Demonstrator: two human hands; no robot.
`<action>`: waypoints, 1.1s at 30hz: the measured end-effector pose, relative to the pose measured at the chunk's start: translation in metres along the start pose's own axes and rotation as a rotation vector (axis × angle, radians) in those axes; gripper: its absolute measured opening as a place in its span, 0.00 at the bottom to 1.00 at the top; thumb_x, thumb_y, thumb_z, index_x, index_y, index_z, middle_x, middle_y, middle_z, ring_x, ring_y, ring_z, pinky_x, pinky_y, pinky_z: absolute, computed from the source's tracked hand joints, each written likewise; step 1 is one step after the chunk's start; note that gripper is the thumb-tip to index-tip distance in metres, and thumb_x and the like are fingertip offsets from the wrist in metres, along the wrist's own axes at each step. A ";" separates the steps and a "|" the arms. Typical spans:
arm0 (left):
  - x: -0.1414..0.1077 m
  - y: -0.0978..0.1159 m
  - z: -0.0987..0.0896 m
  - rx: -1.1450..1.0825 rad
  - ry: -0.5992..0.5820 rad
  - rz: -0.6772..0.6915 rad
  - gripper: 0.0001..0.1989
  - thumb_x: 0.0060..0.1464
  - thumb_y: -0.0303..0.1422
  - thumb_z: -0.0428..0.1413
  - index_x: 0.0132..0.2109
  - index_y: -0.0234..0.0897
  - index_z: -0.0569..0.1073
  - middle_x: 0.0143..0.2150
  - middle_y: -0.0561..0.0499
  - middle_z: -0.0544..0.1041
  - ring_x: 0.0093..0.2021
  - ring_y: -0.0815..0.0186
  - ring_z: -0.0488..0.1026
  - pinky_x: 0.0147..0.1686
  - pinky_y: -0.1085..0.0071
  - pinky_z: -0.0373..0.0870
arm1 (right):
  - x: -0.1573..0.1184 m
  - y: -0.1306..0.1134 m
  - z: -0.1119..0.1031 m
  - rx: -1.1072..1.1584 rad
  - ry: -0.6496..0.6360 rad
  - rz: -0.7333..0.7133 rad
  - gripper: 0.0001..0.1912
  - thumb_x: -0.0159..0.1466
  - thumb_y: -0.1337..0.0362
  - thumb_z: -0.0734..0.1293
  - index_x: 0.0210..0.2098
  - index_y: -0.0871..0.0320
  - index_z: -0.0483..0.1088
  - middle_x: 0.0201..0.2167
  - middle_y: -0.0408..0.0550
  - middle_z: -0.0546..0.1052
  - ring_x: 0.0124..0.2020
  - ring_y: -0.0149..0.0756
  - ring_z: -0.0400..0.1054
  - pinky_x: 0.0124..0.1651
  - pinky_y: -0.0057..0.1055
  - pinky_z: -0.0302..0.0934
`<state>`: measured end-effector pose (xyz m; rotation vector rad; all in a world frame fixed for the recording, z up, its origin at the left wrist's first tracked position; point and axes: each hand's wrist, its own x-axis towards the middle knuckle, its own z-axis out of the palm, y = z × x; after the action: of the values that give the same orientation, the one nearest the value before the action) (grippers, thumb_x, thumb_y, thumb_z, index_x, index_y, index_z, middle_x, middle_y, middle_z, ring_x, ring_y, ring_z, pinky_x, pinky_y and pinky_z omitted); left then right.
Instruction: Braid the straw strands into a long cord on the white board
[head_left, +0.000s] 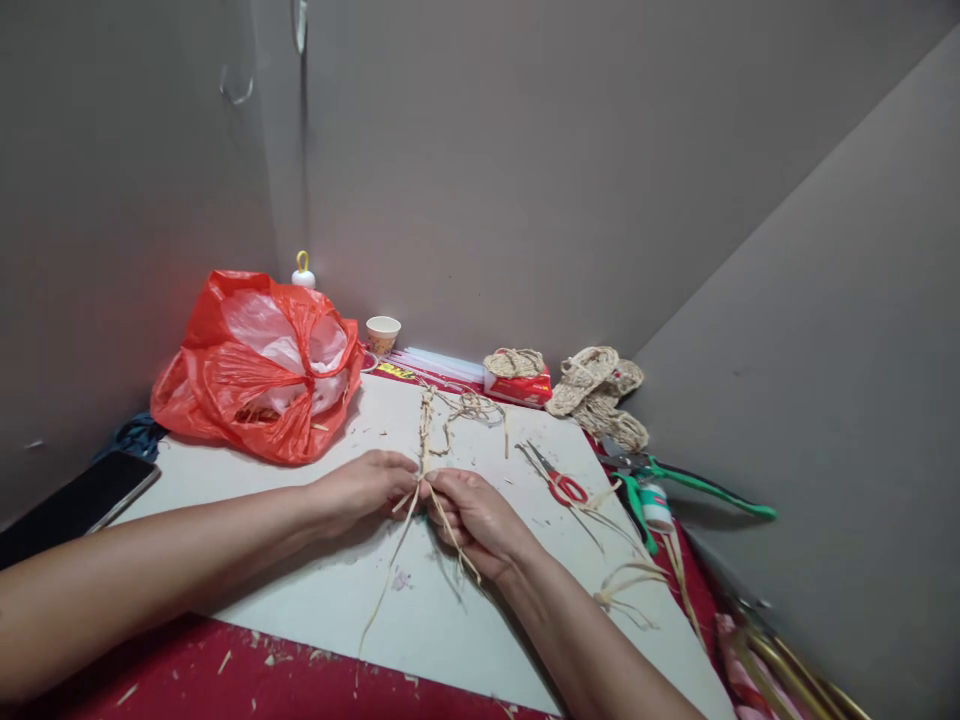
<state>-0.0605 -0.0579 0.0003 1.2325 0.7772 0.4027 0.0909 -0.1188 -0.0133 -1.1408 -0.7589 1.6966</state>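
Straw braid (425, 428) stretches over the white board (442, 640), its near end between left hand (375, 487) and right hand (474, 515), each grip pinching it where loose strands (406, 519) trail. Plaiting seems underway; the next move calls for even tension.

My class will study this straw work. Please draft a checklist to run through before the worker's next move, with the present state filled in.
1. Left hand and right hand at the near end of the straw strip: ok.
2. Pale strands in front of the fingers, ends loose: ok.
3. Firmness of each grip: cannot tell.
4. Red-handled scissors apart from both hands: ok.
5. White board free of scraps: not ok, bits lie on it.
6. Phone untouched by the left forearm: cannot tell.
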 end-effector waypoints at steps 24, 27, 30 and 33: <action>0.027 0.000 0.006 0.045 -0.272 -0.150 0.10 0.50 0.36 0.49 0.25 0.38 0.61 0.11 0.63 0.50 0.12 0.77 0.40 0.12 0.76 0.37 | -0.008 -0.025 -0.026 -0.785 -0.039 -0.137 0.14 0.61 0.60 0.60 0.27 0.62 0.71 0.23 0.43 0.69 0.25 0.29 0.58 0.32 0.25 0.54; 0.027 -0.002 0.009 0.118 -0.198 -0.108 0.08 0.49 0.34 0.47 0.23 0.38 0.62 0.10 0.62 0.51 0.11 0.76 0.43 0.12 0.76 0.38 | -0.008 -0.026 -0.026 -0.765 -0.104 -0.132 0.15 0.62 0.58 0.60 0.28 0.62 0.71 0.24 0.43 0.70 0.28 0.30 0.60 0.35 0.26 0.56; 0.028 -0.006 0.011 0.199 -0.131 -0.056 0.09 0.48 0.33 0.47 0.22 0.37 0.63 0.10 0.62 0.51 0.12 0.76 0.43 0.14 0.76 0.38 | -0.010 -0.028 -0.027 -0.725 -0.168 -0.103 0.15 0.63 0.58 0.59 0.31 0.62 0.71 0.24 0.41 0.70 0.28 0.30 0.61 0.36 0.26 0.56; 0.030 -0.008 0.011 0.214 -0.123 0.031 0.10 0.47 0.32 0.48 0.20 0.36 0.59 0.14 0.61 0.52 0.16 0.77 0.45 0.17 0.76 0.41 | -0.012 -0.031 -0.027 -0.795 -0.176 -0.101 0.13 0.63 0.61 0.58 0.31 0.61 0.70 0.25 0.41 0.69 0.29 0.30 0.61 0.36 0.25 0.57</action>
<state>-0.0328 -0.0485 -0.0155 1.4565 0.7093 0.2710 0.1283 -0.1183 0.0070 -1.4408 -1.6641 1.4427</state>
